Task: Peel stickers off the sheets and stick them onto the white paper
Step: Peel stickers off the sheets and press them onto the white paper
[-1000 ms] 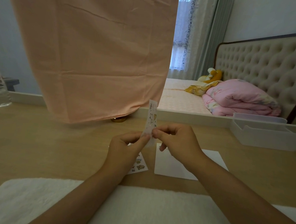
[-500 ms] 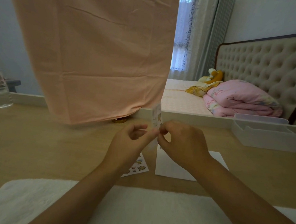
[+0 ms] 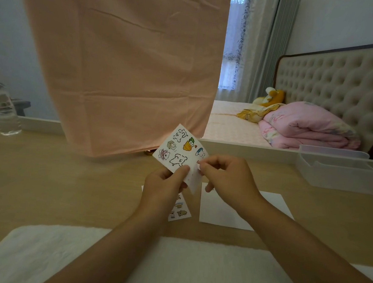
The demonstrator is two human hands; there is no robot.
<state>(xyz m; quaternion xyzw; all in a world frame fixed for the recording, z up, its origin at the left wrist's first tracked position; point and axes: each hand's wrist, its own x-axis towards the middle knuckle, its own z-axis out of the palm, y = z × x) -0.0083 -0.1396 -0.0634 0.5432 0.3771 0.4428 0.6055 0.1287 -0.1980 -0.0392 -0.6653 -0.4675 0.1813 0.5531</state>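
Holding sticker sheet [image 3: 178, 150] | left hand [image 3: 162, 188] fingers pinch it | right hand [image 3: 229, 179] fingers pinch its edge

Peach cloth [image 3: 124, 66], pink quilt [image 3: 308, 125]

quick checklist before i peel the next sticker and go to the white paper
1. Left hand grips the small cartoon sticker sheet: ok.
2. Right hand pinches that sheet's right edge: ok.
3. Sticker lifted free of its backing: cannot tell, fingers hide it.
4. White rectangular paper lies flat on the light wooden table, bare area showing: ok.
5. Second sticker sheet on the table lies apart from the paper: ok.
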